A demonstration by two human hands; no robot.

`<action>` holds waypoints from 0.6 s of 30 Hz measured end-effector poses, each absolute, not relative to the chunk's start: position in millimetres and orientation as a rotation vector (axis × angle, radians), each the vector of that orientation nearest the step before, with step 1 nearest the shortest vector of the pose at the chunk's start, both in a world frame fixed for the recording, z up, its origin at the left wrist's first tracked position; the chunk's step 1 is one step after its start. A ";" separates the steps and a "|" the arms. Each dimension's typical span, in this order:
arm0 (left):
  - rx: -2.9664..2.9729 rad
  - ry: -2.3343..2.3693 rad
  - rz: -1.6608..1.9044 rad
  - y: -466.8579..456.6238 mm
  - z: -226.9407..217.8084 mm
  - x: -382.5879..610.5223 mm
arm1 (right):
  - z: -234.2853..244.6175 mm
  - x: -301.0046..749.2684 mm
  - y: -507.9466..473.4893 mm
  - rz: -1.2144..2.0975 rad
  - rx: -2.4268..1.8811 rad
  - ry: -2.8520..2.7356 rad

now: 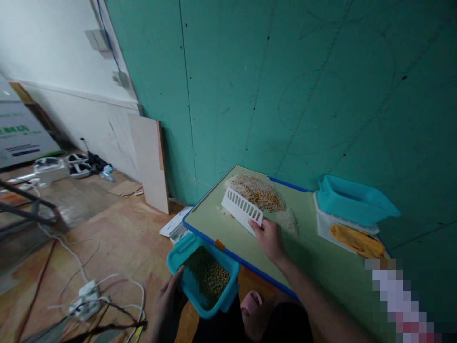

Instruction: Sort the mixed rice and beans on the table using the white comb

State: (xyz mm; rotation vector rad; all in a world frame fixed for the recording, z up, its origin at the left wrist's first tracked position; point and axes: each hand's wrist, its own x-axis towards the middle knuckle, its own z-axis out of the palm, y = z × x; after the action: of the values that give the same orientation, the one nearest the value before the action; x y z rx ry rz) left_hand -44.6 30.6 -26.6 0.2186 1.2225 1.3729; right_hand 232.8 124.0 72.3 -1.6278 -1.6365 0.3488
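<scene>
My right hand [270, 239] grips one end of a white slotted plastic strip [240, 214], which stands on edge on the pale green tabletop [214, 216]. Right behind the strip lies a pile of yellowish beans and pale grains [262, 190], with more whitish grains [287, 221] to its right. My left hand [171, 293] holds a turquoise plastic tub [221, 257] by its left side, thumb over the rim. The tub sits just below the table's front edge, partly filled with dark green and yellowish beans [207, 274].
At the table's right, a turquoise basin [357, 197] rests on a white container [326, 226], beside an orange-yellow cloth [357, 240]. A green wall [250, 95] rises behind. A power strip [85, 300] and cables lie on the floor at left. A board [152, 164] leans against the wall.
</scene>
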 end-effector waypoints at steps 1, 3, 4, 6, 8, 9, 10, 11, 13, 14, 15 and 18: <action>0.218 1.220 1.373 30.7 -26.2 -44.9 | 72.4 231.6 125.1 0.340 -1.627 -1.638; 0.220 1.218 1.371 31.8 -25.4 -45.4 | 73.2 228.6 128.0 0.334 -1.621 -1.643; 0.222 1.220 1.367 32.5 -25.1 -45.7 | 73.6 226.9 129.7 0.337 -1.616 -1.648; 0.232 1.218 1.359 33.9 -24.2 -46.4 | 74.1 223.6 133.1 0.351 -1.597 -1.657; 0.248 1.204 1.363 34.7 -23.0 -47.3 | 74.0 221.2 135.8 0.362 -1.578 -1.666; 0.256 1.198 1.366 34.8 -22.3 -47.8 | 73.9 220.4 136.9 0.369 -1.571 -1.671; 0.261 1.196 1.368 34.8 -21.7 -48.4 | 73.8 220.1 137.8 0.376 -1.567 -1.675; 0.267 1.197 1.372 34.8 -21.1 -49.0 | 73.8 220.0 138.7 0.382 -1.562 -1.678; 0.272 1.210 1.377 35.0 -20.2 -50.5 | 74.4 220.8 141.0 0.382 -1.559 -1.671; 0.270 1.214 1.379 35.3 -19.7 -51.2 | 74.9 221.4 142.5 0.372 -1.562 -1.661; 0.266 1.217 1.382 35.7 -18.9 -51.8 | 75.4 222.1 144.2 0.360 -1.567 -1.650; 0.253 1.239 1.392 37.1 -12.4 -52.1 | 75.8 223.5 150.1 0.347 -1.581 -1.637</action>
State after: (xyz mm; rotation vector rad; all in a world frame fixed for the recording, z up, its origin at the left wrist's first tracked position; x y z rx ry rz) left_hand -52.1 37.1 -12.4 0.2528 1.2386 1.3924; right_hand 223.5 150.1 75.8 -1.5811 -1.6367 0.3474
